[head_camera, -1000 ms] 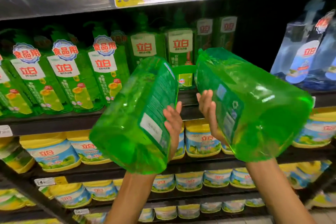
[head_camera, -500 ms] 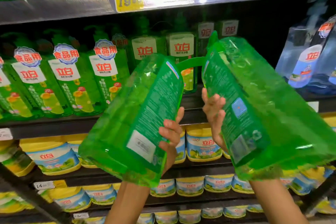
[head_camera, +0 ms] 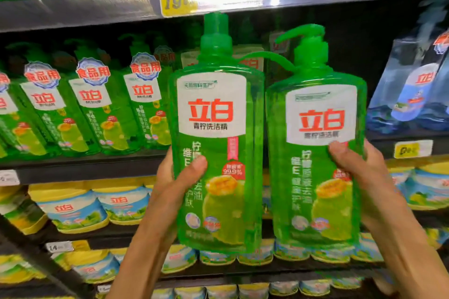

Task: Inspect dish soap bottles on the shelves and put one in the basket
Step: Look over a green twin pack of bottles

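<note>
— What's around?
— Shelved green bottles (head_camera: 92, 109) at left; blue ones (head_camera: 418, 90) at right.
— And yours?
— Mid-frame: my left hand (head_camera: 175, 184) grips the capped bottle (head_camera: 216, 148), my right hand (head_camera: 364, 177) the pump bottle (head_camera: 318, 153), both upright, labels facing me.

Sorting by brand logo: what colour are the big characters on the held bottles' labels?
Red on white, on both bottles; head view.

Our two bare hands and forearms

We see our left hand (head_camera: 175, 184) and right hand (head_camera: 364, 172) without gloves, rings or a watch; our forearms below the grip are uncovered, no sleeve reaching into view, and the thumbnails are short and unpainted.
</note>
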